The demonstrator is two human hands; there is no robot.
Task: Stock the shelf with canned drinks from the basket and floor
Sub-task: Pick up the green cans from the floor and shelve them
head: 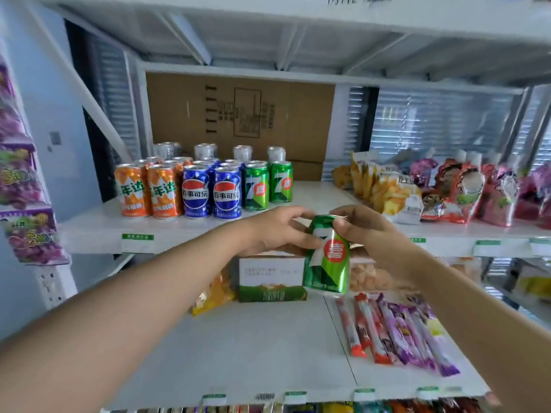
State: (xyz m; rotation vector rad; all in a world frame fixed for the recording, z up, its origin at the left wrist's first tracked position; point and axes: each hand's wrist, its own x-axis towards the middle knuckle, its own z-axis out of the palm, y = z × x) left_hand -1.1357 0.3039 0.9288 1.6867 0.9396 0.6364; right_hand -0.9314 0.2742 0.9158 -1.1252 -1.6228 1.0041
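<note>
Green can (329, 263), tilted, is gripped near its top by left hand (275, 231) and right hand (368, 231), just before the shelf (98, 226).

I read 百事可乐 on blue cans (227, 193), 年达 on orange cans (163, 192), 7 on green cans (257, 187), 喜 on my held can (328, 260).

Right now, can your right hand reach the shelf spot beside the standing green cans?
Probably yes: the shelf lies bare between the green cans and the snack bags. The right hand and left hand both grip one 7-Up can.
</note>
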